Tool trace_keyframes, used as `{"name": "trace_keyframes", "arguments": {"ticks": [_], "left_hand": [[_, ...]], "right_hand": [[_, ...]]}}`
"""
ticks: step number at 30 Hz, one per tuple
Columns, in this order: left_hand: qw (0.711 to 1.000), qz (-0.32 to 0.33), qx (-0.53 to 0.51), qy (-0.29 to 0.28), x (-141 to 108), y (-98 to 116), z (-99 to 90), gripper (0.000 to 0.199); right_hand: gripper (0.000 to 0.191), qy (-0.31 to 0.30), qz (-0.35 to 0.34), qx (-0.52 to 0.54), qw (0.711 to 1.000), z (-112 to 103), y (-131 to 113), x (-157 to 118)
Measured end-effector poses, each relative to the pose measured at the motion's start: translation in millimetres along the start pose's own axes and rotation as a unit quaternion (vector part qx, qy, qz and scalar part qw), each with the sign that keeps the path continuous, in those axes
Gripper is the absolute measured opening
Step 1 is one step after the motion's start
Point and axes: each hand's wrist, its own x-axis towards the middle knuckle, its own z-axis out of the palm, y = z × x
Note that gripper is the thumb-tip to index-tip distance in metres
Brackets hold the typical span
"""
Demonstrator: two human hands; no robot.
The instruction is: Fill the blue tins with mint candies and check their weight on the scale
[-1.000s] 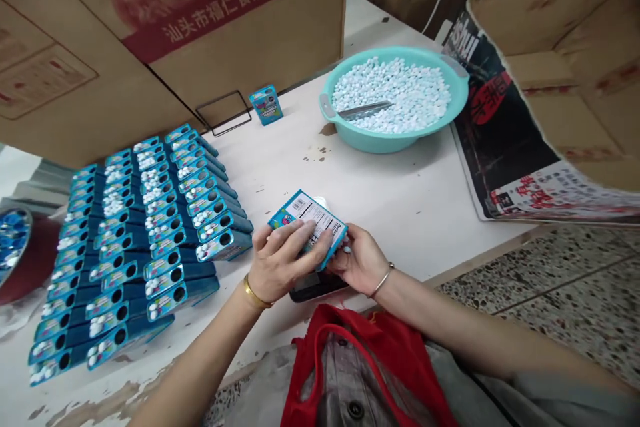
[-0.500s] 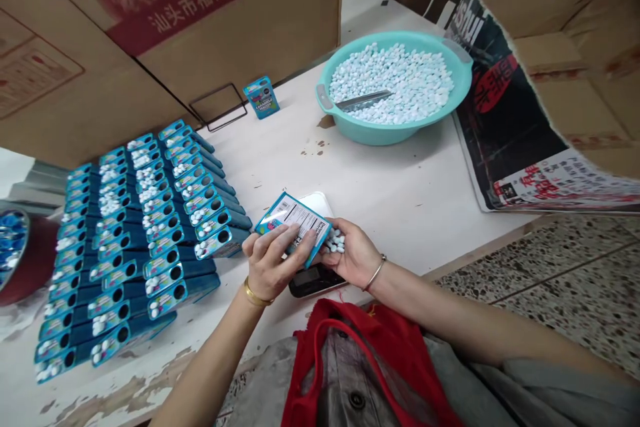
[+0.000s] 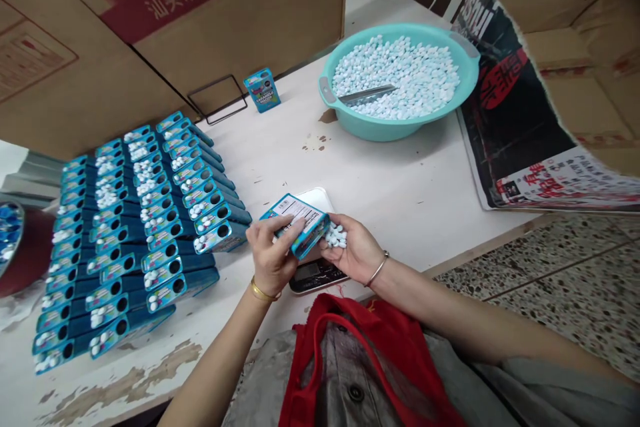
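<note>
Blue carton (image 3: 295,223) firmly grasped in L hand (image 3: 275,247), tilted, located above scale (image 3: 313,273). R hand (image 3: 353,250) cupped open at carton's R end, w/ loose white candies (image 3: 336,236) in it. Rows of blue pkgs (image 3: 165,213) stand L of hands. Single pkg (image 3: 263,91) at back, nr. wire frame (image 3: 219,100). Teal basin (image 3: 385,128), back R, contains candies & metal scoop (image 3: 367,94).

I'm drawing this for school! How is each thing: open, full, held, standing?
Left hand: holding blue box
Blue box: tilted
Right hand: cupped, white sweets inside
Bowl: holding many sweets
Metal tool: lying in sweets
Lone box: upright
Boxes in rows: holes open
Scale: partly covered
Right carton: open
</note>
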Motion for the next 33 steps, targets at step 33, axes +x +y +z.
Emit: {"name": "trace_keyframes", "arguments": {"ticks": [33], "left_hand": [[0.942,0.038,-0.100,-0.319,-8,115,32.2,0.023]], "right_hand": [[0.015,0.060,-0.029,0.033,0.997,-73,8,-57]]}}
